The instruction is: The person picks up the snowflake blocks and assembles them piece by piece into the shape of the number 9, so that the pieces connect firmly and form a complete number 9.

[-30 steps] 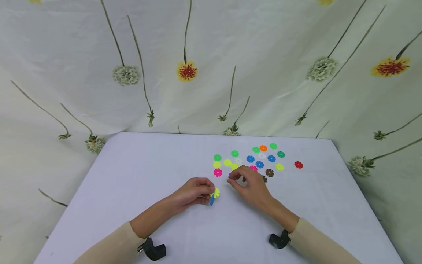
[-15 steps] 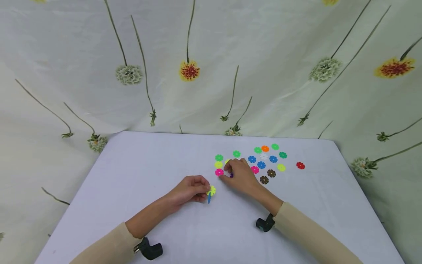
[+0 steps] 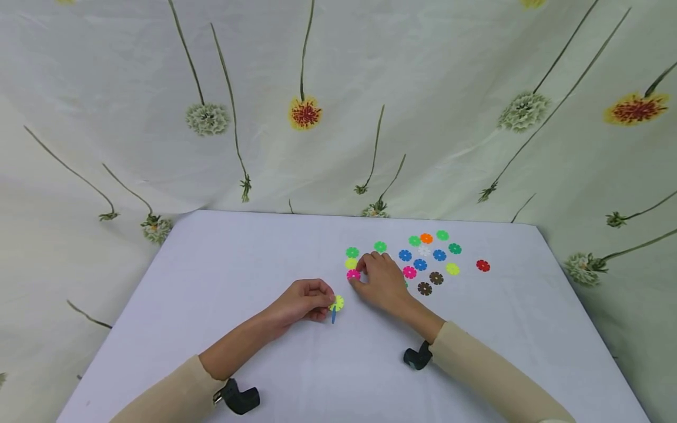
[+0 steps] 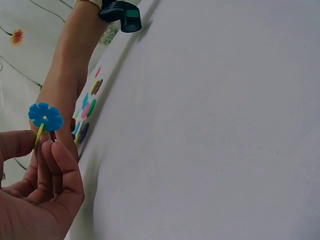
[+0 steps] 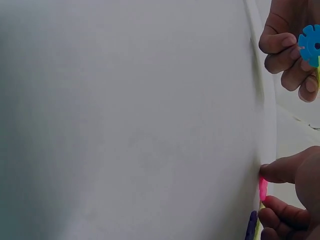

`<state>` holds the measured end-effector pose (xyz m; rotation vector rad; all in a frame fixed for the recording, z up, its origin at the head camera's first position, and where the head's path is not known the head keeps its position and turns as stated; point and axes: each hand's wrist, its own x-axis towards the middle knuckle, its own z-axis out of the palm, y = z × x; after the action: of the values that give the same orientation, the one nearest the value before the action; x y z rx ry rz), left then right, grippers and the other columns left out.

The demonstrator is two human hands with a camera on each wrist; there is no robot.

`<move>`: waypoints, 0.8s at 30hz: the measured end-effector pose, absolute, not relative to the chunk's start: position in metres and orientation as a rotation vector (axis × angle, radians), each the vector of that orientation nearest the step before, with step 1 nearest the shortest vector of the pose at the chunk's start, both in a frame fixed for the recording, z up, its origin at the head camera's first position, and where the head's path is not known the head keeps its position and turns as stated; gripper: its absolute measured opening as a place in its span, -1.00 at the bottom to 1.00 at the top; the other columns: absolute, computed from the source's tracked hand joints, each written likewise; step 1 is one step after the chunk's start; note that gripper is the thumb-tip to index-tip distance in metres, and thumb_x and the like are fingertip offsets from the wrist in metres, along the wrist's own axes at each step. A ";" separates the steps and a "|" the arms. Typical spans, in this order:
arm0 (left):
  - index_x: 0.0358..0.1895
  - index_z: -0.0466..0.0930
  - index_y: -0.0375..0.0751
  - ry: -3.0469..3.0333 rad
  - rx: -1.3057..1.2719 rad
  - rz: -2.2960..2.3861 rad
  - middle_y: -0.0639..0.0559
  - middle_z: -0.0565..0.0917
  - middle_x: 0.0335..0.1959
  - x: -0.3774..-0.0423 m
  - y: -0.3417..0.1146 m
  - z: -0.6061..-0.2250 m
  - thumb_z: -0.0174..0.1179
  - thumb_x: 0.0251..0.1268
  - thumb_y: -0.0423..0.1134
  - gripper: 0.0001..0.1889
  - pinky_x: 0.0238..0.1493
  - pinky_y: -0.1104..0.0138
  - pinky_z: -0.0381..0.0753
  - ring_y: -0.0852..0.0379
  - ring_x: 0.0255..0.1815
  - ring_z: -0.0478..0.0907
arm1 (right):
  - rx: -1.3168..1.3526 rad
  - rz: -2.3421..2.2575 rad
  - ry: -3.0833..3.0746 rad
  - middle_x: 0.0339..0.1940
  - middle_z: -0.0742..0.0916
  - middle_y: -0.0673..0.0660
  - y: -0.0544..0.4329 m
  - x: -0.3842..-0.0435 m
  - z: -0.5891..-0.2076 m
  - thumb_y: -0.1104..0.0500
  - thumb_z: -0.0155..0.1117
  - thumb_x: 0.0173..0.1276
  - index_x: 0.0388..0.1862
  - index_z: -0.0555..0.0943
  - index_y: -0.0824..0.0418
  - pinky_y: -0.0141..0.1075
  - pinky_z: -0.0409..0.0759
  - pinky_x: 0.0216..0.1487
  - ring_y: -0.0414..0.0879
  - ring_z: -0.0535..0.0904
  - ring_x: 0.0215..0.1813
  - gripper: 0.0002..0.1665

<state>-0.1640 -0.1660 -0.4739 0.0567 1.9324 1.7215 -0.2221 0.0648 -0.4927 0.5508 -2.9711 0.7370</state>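
My left hand (image 3: 307, 301) pinches a yellow interlocking snowflake disc (image 3: 338, 303) above the table. A blue snowflake disc (image 4: 49, 118) is slotted crosswise into it, with the yellow one seen edge-on in the left wrist view. Over the scattered pieces, my right hand (image 3: 382, 281) reaches to the left end of the group. There its thumb and a finger pinch the edges of a pink snowflake disc (image 5: 263, 190), which lies flat on the table. Close by, a dark purple disc (image 5: 251, 226) lies under the curled fingers. In the head view this hand hides several discs.
Loose snowflake discs lie spread over the back right of the white table (image 3: 238, 252): green (image 3: 380, 247), orange (image 3: 426, 238), blue (image 3: 420, 265) and brown (image 3: 425, 288) among them. A red disc (image 3: 483, 265) sits apart at the right. A flowered curtain (image 3: 338, 70) hangs behind.
My right hand has moved left across the pieces to the pink disc, and its fingers have closed on that disc's edges. The left hand, still holding the joined pair, has shifted slightly left.
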 end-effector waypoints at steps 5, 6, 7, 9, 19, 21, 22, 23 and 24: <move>0.02 0.61 -0.35 1.927 0.039 1.725 0.08 0.68 -0.37 -0.167 -0.165 -0.475 0.28 0.51 -0.27 -0.79 -0.15 0.41 0.73 0.19 -0.32 0.60 | 0.556 0.888 -2.926 -0.26 0.68 0.02 0.066 -0.222 -0.493 0.06 0.50 0.39 -0.11 0.61 0.11 -0.22 0.47 -0.04 -0.07 0.45 -0.10 -0.74; 0.01 0.61 -0.34 1.927 0.033 1.727 0.08 0.69 -0.36 -0.167 -0.165 -0.476 0.28 0.51 -0.27 -0.80 -0.15 0.40 0.73 0.19 -0.32 0.60 | 0.561 0.935 -2.912 -0.26 0.69 0.02 0.067 -0.222 -0.493 0.09 0.48 0.40 -0.11 0.60 0.10 -0.23 0.47 -0.04 -0.07 0.46 -0.10 -0.77; 0.01 0.62 -0.34 1.927 0.027 1.729 0.08 0.69 -0.36 -0.168 -0.165 -0.476 0.28 0.51 -0.27 -0.80 -0.15 0.40 0.74 0.19 -0.32 0.61 | 0.565 0.980 -2.899 -0.27 0.70 0.02 0.068 -0.222 -0.493 0.12 0.47 0.41 -0.11 0.60 0.10 -0.23 0.48 -0.06 -0.08 0.47 -0.11 -0.79; 0.00 0.62 -0.34 1.927 0.014 1.732 0.08 0.69 -0.35 -0.169 -0.165 -0.477 0.28 0.51 -0.28 -0.81 -0.16 0.39 0.74 0.18 -0.33 0.62 | 0.563 1.075 -2.876 -0.28 0.71 0.01 0.070 -0.221 -0.494 0.17 0.42 0.44 -0.11 0.59 0.08 -0.27 0.50 -0.10 -0.10 0.48 -0.13 -0.84; 0.00 0.62 -0.33 1.940 -0.016 1.719 0.06 0.69 -0.33 -0.173 -0.161 -0.477 0.27 0.52 -0.27 -0.81 -0.16 0.39 0.72 0.16 -0.32 0.61 | 0.672 1.445 -2.739 -0.22 0.73 0.04 0.085 -0.211 -0.489 0.31 0.36 0.48 -0.07 0.59 0.14 -0.39 0.66 -0.05 -0.17 0.63 -0.17 -0.85; 0.00 0.62 -0.33 1.945 -0.021 1.714 0.06 0.68 -0.34 -0.174 -0.161 -0.477 0.26 0.52 -0.27 -0.81 -0.16 0.39 0.71 0.16 -0.32 0.61 | 0.697 1.486 -2.722 -0.21 0.75 0.04 0.087 -0.208 -0.488 0.31 0.37 0.49 -0.07 0.60 0.14 -0.40 0.67 -0.04 -0.18 0.65 -0.16 -0.85; 0.00 0.62 -0.33 1.947 -0.024 1.710 0.06 0.68 -0.34 -0.174 -0.161 -0.476 0.26 0.52 -0.26 -0.81 -0.16 0.39 0.71 0.16 -0.32 0.61 | 0.707 1.503 -2.716 -0.21 0.76 0.05 0.088 -0.207 -0.487 0.31 0.38 0.48 -0.07 0.61 0.14 -0.40 0.68 -0.04 -0.19 0.66 -0.15 -0.85; 0.00 0.62 -0.33 1.949 -0.027 1.709 0.06 0.68 -0.34 -0.174 -0.160 -0.476 0.26 0.52 -0.27 -0.81 -0.16 0.39 0.71 0.16 -0.32 0.61 | 0.712 1.514 -2.713 -0.20 0.76 0.04 0.088 -0.205 -0.486 0.31 0.39 0.48 -0.07 0.61 0.13 -0.40 0.69 -0.03 -0.19 0.67 -0.15 -0.84; 0.00 0.62 -0.33 1.949 -0.029 1.708 0.06 0.68 -0.34 -0.174 -0.160 -0.476 0.26 0.52 -0.26 -0.81 -0.16 0.39 0.71 0.16 -0.32 0.61 | 0.718 1.530 -2.710 -0.19 0.77 0.04 0.089 -0.204 -0.485 0.31 0.39 0.48 -0.07 0.61 0.13 -0.40 0.70 -0.02 -0.18 0.68 -0.15 -0.84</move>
<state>-0.1739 -0.1601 -0.4760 -0.0294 1.9487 1.7076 -0.2037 0.0886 -0.4847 0.7176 -2.7105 1.5300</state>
